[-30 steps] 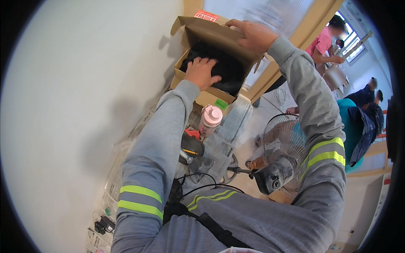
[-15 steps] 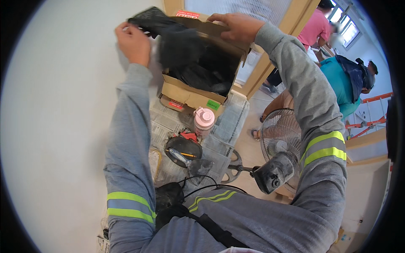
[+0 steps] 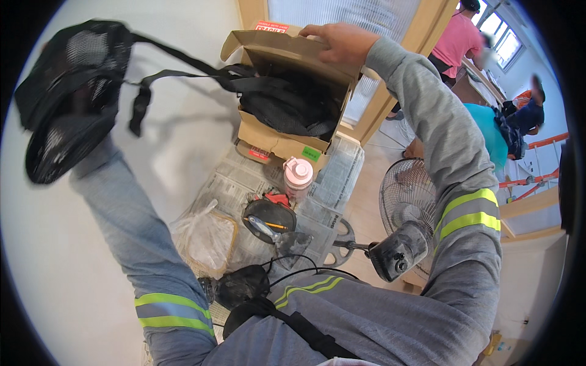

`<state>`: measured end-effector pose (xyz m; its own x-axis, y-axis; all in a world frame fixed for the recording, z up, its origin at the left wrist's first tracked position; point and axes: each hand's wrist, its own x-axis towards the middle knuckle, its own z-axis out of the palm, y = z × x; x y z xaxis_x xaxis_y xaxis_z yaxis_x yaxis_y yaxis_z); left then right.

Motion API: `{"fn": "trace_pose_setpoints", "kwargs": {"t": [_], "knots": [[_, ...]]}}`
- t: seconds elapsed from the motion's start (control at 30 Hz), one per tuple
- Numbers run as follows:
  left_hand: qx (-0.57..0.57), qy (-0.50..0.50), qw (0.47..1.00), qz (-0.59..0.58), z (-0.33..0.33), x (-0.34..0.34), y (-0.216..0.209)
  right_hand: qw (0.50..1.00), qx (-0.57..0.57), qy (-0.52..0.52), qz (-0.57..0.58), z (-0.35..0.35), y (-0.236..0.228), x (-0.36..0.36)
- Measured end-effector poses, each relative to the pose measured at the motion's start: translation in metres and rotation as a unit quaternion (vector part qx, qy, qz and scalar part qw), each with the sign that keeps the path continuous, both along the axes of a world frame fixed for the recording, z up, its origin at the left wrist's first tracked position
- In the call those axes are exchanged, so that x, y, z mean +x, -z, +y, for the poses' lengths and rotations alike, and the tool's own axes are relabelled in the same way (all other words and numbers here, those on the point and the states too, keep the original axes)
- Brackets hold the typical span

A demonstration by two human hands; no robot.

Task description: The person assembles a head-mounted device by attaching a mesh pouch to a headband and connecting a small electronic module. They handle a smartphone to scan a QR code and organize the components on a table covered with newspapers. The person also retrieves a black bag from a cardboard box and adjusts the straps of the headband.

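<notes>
High at the far left, my left hand is hidden behind a black mesh bag that it holds up in the air. Black straps run from this bag back to an open cardboard box. More black fabric lies inside the box. My right hand grips the box's raised flap at the top right, fingers curled over the edge. Close below the box stands a pink bottle with a carry loop.
Newspaper covers the surface below. On it sit a black dish with a pencil and knife, and a container in clear plastic. A fan stands right, a white wall left. Co-workers and an orange ladder are beyond.
My left hand has swung out to the left, pulling the black mesh bag from the box with its straps trailing. My right hand stays at the flap. The plastic-wrapped container has come into view.
</notes>
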<state>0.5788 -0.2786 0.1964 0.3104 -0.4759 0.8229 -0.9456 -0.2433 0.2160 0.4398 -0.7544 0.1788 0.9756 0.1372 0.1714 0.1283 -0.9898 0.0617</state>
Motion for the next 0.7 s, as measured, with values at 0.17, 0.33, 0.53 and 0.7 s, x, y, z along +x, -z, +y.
{"fn": "trace_pose_setpoints", "kwargs": {"t": [0.17, 0.33, 0.53, 0.7], "knots": [[-0.053, -0.171, 0.984, 0.018, 0.075, -0.004, -0.044, 0.999, 0.001, -0.022, -0.025, 0.005, 0.001, 0.001], [-0.137, -0.290, 0.947, 0.015, 0.124, -0.013, -0.091, 1.000, 0.000, -0.009, -0.008, 0.011, 0.000, -0.001], [-0.180, -0.340, 0.921, 0.055, 0.113, -0.046, -0.107, 1.000, -0.002, -0.006, -0.003, 0.014, 0.001, 0.001], [0.037, -0.287, 0.952, 0.097, 0.044, -0.090, -0.011, 1.000, -0.020, -0.008, 0.016, 0.021, -0.006, -0.006]]}}
